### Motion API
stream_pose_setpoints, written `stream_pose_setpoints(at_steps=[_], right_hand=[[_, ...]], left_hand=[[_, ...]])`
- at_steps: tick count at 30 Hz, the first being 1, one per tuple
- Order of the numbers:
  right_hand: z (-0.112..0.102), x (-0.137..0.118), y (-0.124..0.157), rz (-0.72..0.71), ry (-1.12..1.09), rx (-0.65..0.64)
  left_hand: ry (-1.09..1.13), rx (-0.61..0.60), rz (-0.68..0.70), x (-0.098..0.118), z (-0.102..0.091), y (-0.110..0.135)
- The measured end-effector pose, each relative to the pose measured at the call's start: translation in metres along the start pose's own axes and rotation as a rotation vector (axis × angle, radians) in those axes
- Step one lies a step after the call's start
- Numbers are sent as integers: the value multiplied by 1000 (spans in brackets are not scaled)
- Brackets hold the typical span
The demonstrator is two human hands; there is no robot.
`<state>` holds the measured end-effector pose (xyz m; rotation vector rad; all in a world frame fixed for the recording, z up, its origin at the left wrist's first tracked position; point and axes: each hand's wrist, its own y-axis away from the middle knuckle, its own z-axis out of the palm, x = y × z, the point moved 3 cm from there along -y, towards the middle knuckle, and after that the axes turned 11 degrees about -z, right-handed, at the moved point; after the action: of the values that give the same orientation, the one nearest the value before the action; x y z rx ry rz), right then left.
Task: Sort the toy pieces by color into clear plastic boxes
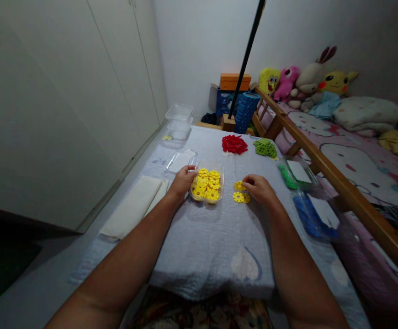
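Observation:
A clear plastic container point(221, 188) stands near the middle of the cloth-covered table, filled with yellow flower-shaped plastic pieces point(205, 183). My left hand point(183, 181) grips its left wall, thumb and fingers closed on the rim. To the right of the container, a few loose yellow pieces point(239, 197) lie flat on the cloth. My right hand point(257, 187) pinches the edge of another yellow flower-shaped piece point(239, 186) just behind them. Whether that piece is lifted or still touches the cloth, I cannot tell.
A red pile point(234, 144) and a green pile point(265, 148) lie at the back. Lidded boxes of green point(288, 177) and blue pieces point(310, 214) line the right edge by the wooden bed rail point(308, 146). Left are a clear lid point(180, 161), folded cloth point(133, 205) and stacked containers point(179, 119).

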<state>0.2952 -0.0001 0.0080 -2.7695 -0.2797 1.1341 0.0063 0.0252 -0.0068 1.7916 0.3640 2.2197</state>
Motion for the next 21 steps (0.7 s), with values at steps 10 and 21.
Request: stream_pose_setpoints(at_steps=[10, 21], right_hand=[[6, -65, -4, -237, -199, 124], [46, -97, 0, -316, 187, -35]], left_hand=[[-8, 1, 5, 0, 0, 0], [9, -10, -7, 0, 0, 0]])
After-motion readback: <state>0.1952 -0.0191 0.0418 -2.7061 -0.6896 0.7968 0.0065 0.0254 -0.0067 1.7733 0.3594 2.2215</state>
